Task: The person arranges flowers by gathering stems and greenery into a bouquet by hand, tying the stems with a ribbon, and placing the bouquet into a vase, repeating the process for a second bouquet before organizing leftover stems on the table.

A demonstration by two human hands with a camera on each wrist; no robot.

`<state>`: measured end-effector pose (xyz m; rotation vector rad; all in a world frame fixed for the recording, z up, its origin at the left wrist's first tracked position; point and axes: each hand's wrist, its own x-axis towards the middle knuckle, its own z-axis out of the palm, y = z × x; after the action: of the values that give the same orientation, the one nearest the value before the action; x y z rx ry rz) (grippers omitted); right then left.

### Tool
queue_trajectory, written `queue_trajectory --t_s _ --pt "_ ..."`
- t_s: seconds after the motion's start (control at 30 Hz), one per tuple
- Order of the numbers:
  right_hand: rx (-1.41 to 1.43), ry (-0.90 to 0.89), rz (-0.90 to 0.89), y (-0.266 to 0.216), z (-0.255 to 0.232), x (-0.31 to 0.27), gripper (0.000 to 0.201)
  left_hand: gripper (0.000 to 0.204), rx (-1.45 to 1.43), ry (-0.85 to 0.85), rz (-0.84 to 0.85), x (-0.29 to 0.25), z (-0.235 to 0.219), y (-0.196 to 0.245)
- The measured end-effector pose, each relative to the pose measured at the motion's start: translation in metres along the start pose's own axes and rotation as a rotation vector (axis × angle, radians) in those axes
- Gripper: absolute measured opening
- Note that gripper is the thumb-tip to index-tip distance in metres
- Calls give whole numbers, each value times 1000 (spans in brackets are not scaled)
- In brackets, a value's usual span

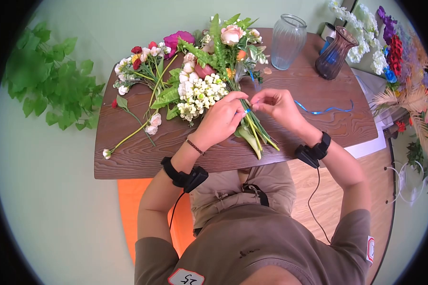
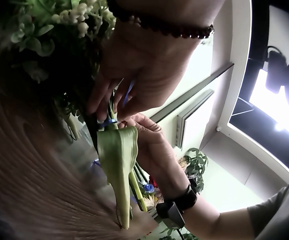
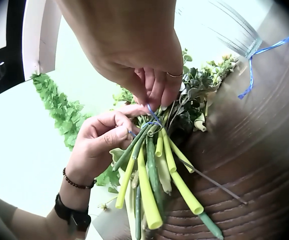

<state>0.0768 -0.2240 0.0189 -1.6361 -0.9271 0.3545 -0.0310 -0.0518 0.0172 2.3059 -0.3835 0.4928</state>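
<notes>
A bouquet of flowers (image 1: pixel 204 90) lies on the table, its green stems (image 1: pixel 253 130) pointing toward the person. Blue ribbon (image 3: pixel 154 116) circles the stems just below the blooms. The left hand (image 1: pixel 221 118) is at the left of the stems, thumb and forefinger pinching a bit of the ribbon in the right wrist view. From the other side, the right hand (image 1: pixel 278 107) pinches another part of the ribbon between its fingertips, above the stems. A broad pale-green leaf (image 2: pixel 117 160) hangs down among the stems in the left wrist view.
Loose flower sprays (image 1: pixel 142 61) and single stems lie on the table's left side. A clear glass vase (image 1: pixel 288 42) and a dark purple vase (image 1: pixel 335 54) stand at the back right. A loose piece of blue ribbon (image 1: pixel 325 111) lies right of the hands.
</notes>
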Motion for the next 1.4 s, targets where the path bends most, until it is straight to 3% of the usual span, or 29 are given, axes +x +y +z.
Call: queue_trajectory --t_s 0.2,0.3,0.4,0.5,0.6,0.67,0.8,0.93,1.1,1.4 --pt "-163 -76 -9 -2 9 -3 18 7 -22 139 -9 5 9 -2" --pt "-272 -38 -168 -2 14 0 17 9 13 171 33 8 9 2" --pt "-318 -25 -258 1 15 1 17 8 -58 108 -72 10 5 8" --pt "-298 -58 -247 1 12 2 15 19 -173 130 -125 11 3 7" --pt "-231 -134 -182 2 8 3 13 28 -168 27 -128 12 2 -2" --pt "-271 -153 -205 -1 8 4 12 24 -46 83 17 13 6 -4" --pt "-202 -155 -233 -1 5 6 11 16 -2 145 -4 14 6 1" --pt "-93 -195 -109 4 0 9 10 6 89 211 -25 5 3 4" --pt "179 -262 93 5 -2 16 10 3 149 113 -57 -4 -2 12" --pt "69 -193 26 13 5 17 11 4 214 -6 -91 -6 -4 12"
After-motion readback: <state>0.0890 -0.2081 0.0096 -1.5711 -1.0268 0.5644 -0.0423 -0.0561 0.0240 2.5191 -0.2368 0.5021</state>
